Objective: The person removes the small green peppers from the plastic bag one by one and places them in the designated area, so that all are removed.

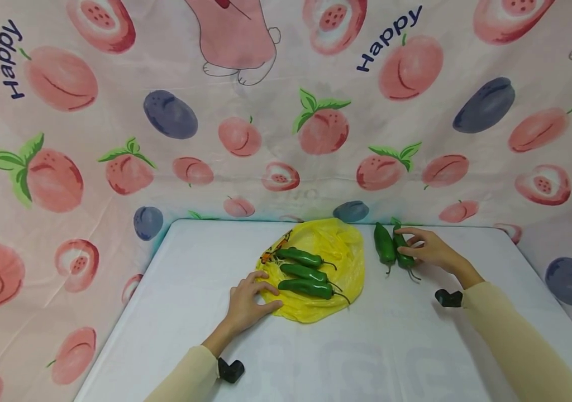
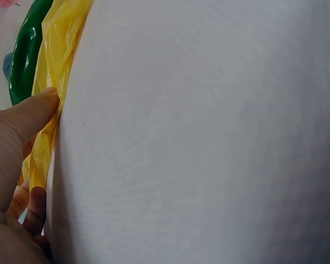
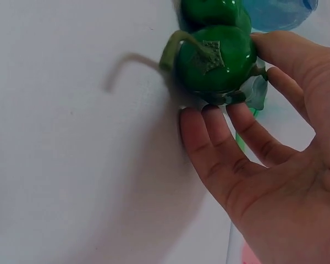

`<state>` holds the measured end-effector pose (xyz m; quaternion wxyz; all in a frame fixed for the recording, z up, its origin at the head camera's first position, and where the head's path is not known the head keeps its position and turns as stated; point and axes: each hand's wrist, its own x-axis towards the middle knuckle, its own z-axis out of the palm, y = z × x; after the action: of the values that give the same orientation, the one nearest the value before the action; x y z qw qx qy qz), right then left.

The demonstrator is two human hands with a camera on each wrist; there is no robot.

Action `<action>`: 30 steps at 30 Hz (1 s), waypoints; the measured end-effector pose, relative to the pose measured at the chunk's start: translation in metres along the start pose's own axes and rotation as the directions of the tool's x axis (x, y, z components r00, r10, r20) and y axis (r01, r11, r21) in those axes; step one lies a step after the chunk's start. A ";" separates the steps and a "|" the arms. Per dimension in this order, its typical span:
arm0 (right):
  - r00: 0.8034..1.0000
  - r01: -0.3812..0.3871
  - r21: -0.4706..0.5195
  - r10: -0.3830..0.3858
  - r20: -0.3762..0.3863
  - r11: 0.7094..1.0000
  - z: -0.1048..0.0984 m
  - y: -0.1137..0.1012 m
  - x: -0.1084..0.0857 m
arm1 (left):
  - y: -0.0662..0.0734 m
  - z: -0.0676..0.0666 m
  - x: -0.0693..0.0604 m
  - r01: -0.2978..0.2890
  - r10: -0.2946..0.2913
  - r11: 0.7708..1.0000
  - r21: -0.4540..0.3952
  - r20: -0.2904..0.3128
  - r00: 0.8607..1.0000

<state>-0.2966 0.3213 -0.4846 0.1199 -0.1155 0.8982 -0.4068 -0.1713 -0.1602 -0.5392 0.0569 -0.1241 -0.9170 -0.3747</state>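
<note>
Three glossy green chili peppers [image 1: 306, 288] lie side by side on a crumpled yellow plastic bag [image 1: 351, 268], their stems pointing right. My left hand [image 1: 247, 304] rests at the bag's left edge, fingers spread; the left wrist view shows its thumb touching the yellow plastic. Right of the bag, two more green peppers lie close together on the table. My right hand [image 1: 432, 248] holds the nearer one, a green pepper [image 3: 217, 63], thumb on one side and fingers on the other. The other pepper [image 1: 384, 244] is just left of it.
The white table [image 1: 366, 357] ends at the back and sides against a hanging cloth [image 1: 276, 100] printed with peaches and plums. A black device [image 1: 230, 369] sits at the left wrist, another black device [image 1: 448, 298] at the right.
</note>
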 end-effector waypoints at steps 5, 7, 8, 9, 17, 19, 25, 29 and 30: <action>1.000 -0.020 -0.024 0.020 0.007 1.000 0.001 -0.001 0.001 | 0.001 -0.001 -0.001 -0.001 0.001 1.000 -0.002 0.000 1.000; 1.000 -0.022 -0.028 0.022 0.010 0.999 0.001 -0.002 0.001 | 0.001 -0.001 -0.001 0.001 -0.001 1.000 -0.001 0.001 1.000; 1.000 -0.024 -0.029 0.024 0.011 0.999 0.001 -0.002 0.001 | 0.001 -0.001 -0.001 0.001 -0.001 1.000 -0.002 0.001 1.000; 1.000 -0.025 -0.029 0.025 0.011 0.999 0.001 -0.002 0.001 | 0.001 -0.001 -0.001 0.001 -0.001 1.000 -0.001 0.001 1.000; 0.999 -0.027 -0.030 0.028 0.019 0.999 0.001 -0.002 0.003 | 0.002 -0.002 0.000 -0.002 0.002 1.000 -0.015 -0.003 1.000; 1.000 -0.020 -0.029 0.021 0.019 0.999 0.000 -0.003 0.003 | 0.002 -0.002 0.000 -0.002 0.002 1.000 -0.016 -0.003 1.000; 0.999 0.008 -0.034 -0.007 0.047 0.999 -0.002 -0.004 0.003 | 0.001 -0.002 0.000 -0.002 0.002 1.000 -0.014 0.000 1.000; 0.998 0.010 -0.048 -0.007 0.069 0.999 -0.003 -0.006 0.001 | 0.000 -0.001 0.000 -0.005 0.005 1.000 -0.014 0.000 1.000; 0.997 0.008 -0.052 -0.004 0.071 0.999 -0.003 -0.007 0.001 | 0.000 -0.001 0.001 -0.006 0.006 1.000 -0.014 0.000 1.000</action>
<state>-0.2973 0.3183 -0.4772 0.1472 -0.1355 0.9035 -0.3791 -0.1718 -0.1607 -0.5384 0.0572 -0.1273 -0.9140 -0.3810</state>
